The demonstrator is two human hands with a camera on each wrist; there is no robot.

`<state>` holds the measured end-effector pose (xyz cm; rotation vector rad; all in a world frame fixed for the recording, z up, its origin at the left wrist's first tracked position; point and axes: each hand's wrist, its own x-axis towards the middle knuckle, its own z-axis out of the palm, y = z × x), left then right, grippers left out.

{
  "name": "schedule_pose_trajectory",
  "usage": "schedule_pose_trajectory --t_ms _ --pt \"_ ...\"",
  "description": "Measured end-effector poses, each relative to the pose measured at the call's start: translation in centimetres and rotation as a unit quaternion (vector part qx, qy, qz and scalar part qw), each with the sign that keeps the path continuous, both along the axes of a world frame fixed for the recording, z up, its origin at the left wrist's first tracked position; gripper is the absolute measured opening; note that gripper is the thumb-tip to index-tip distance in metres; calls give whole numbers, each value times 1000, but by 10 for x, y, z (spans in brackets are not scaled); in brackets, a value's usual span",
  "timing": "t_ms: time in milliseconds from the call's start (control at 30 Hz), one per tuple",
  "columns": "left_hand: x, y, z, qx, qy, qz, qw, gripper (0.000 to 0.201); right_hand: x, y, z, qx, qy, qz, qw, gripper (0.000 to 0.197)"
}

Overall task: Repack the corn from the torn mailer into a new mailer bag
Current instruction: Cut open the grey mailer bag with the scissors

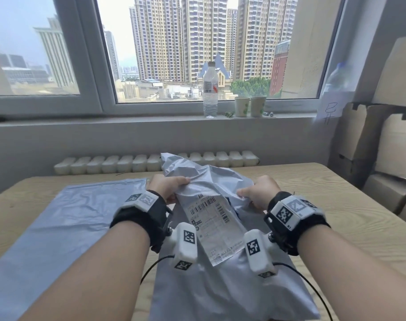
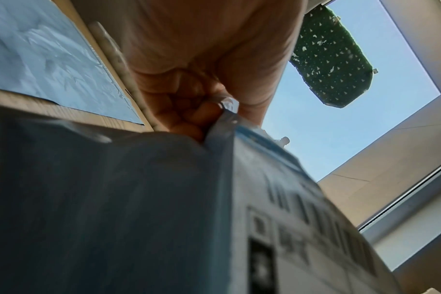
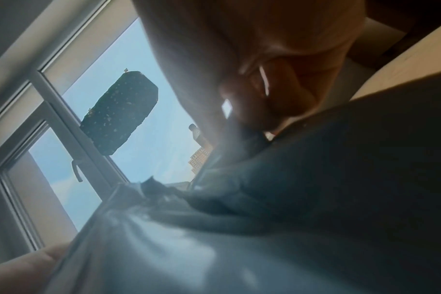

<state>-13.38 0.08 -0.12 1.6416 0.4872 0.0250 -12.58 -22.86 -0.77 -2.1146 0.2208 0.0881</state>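
Both hands are on the crumpled grey plastic mailer with the white shipping label point(image 1: 211, 218), which lies on the pale wooden table point(image 1: 336, 205). The left hand point(image 1: 168, 188) has its fingers curled, pinching the bag's left edge; the left wrist view confirms film caught between thumb and fingers point(image 2: 189, 119). The right hand point(image 1: 259, 193) grips the opposite side, fingers bunched in the film. Left of the left hand's fingers, a flat grey new mailer bag point(image 1: 65, 218) lies spread out. No corn showing.

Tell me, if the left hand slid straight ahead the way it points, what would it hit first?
Likely the crumpled upper part of the labelled mailer, which the left hand already grips; beyond that comes the radiator, though depth is hard to judge.
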Motion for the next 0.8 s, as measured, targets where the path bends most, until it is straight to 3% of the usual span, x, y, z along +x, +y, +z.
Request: schedule_pose_trajectory --t_ms 167,300,333,400,467,633,800 --pt "5 1 12 32 -55 17 998 9 10 -7 6 -43 -35 -11 998 14" --pt "15 5 40 59 -133 55 988 16 20 -5 38 38 -114 -35 992 20" --pt "15 5 49 44 -151 55 986 9 21 -3 48 93 -127 -38 987 25" --pt "13 2 68 -16 -187 43 981 14 16 4 68 195 -143 -18 970 30" --pt "9 -2 86 -54 -226 21 972 11 11 9 82 233 -162 -2 959 25" --pt "1 -2 102 -145 -287 1 947 34 -4 13 95 217 -266 0 939 13" --pt "-10 -9 80 -239 -237 -14 942 18 -21 15 81 215 -267 38 939 10"
